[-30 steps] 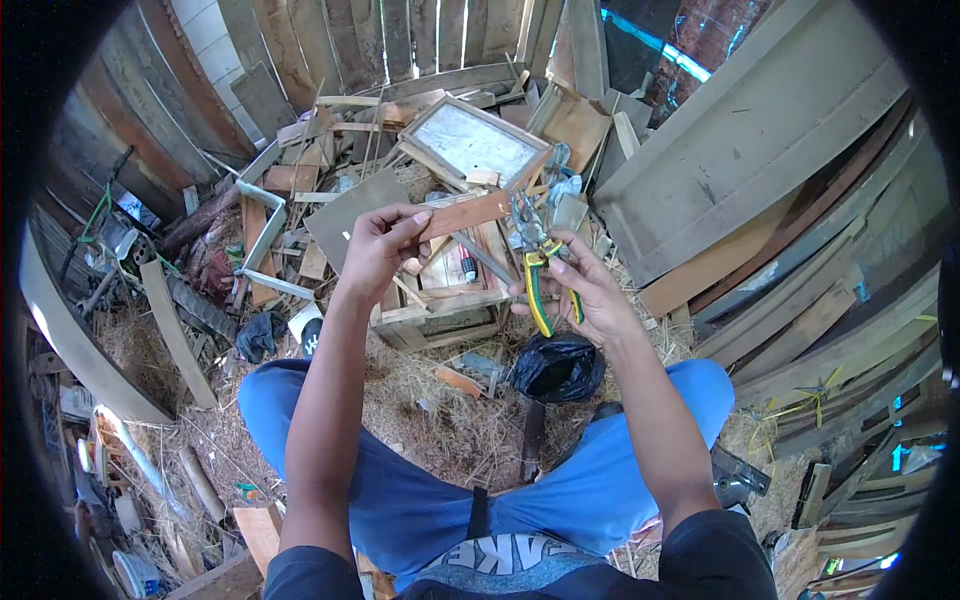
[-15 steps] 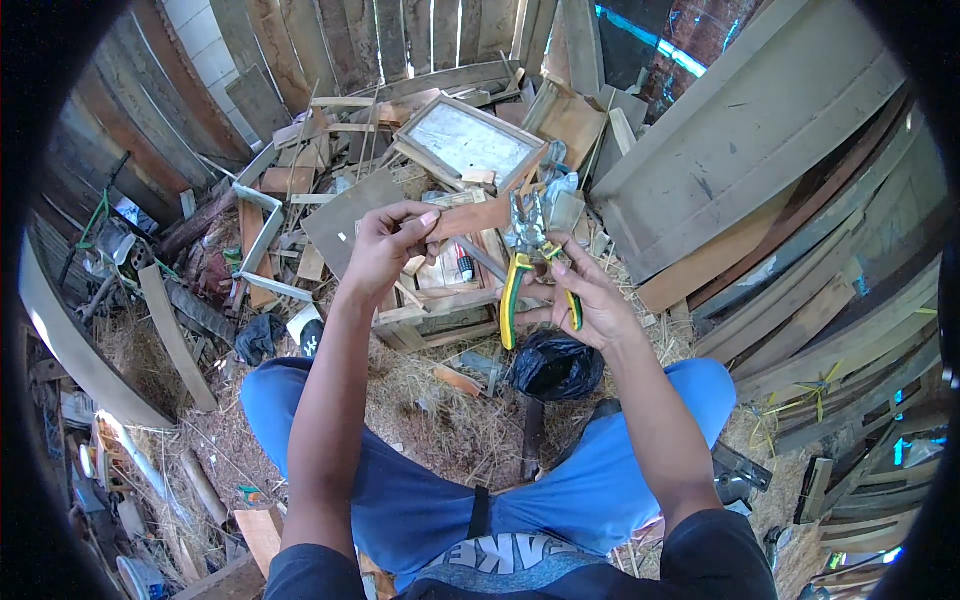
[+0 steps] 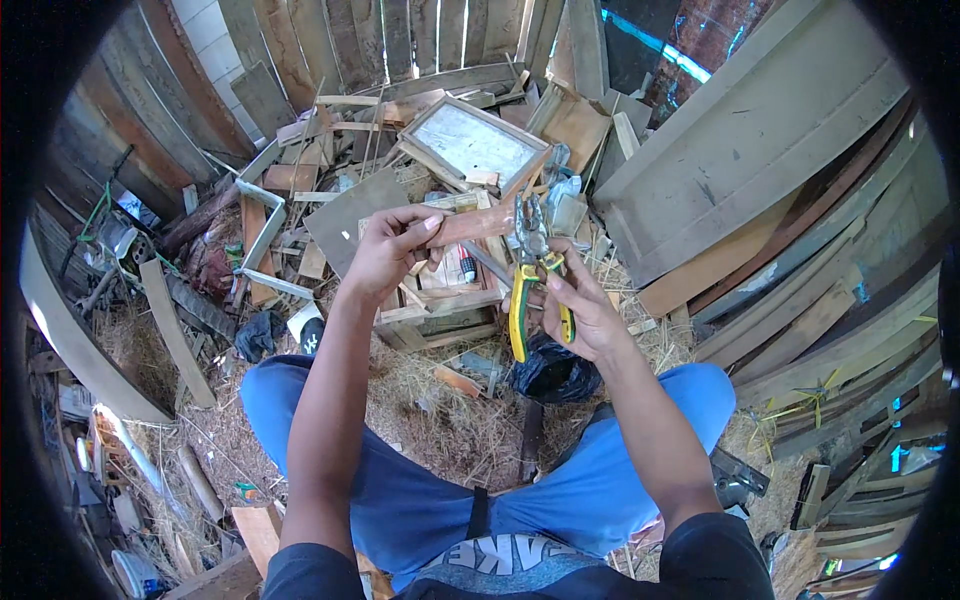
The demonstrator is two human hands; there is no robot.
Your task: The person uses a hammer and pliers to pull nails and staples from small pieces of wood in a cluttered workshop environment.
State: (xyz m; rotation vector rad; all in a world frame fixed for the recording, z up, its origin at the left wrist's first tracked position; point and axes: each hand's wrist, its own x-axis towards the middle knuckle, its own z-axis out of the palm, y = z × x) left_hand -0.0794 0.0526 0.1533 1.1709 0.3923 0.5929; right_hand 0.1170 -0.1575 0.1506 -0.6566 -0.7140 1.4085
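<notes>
My left hand (image 3: 398, 250) pinches the left end of a short reddish wooden strip (image 3: 474, 226) between thumb and fingers. Around the handles of a pair of pliers (image 3: 532, 270) with yellow and green grips, my right hand (image 3: 582, 308) is closed. The metal jaws point up and away from me at the strip's right end; whether they touch it I cannot tell. Below both hands a wooden frame or crate (image 3: 440, 312) rests on the ground, with a red and black tool handle (image 3: 467, 264) in it. A black plastic bag (image 3: 552, 368) lies under my right hand.
Scrap wood and a framed pane (image 3: 470, 140) are heaped ahead. Large boards (image 3: 740, 150) lean at the right, and a curved plank (image 3: 75, 330) stands at the left. Straw and shavings (image 3: 440, 440) cover the ground between my legs.
The wooden strip has turned to show a paler, lengthwise-lit face. The pliers have tilted slightly more upright, their handles closer together and a little lower.
</notes>
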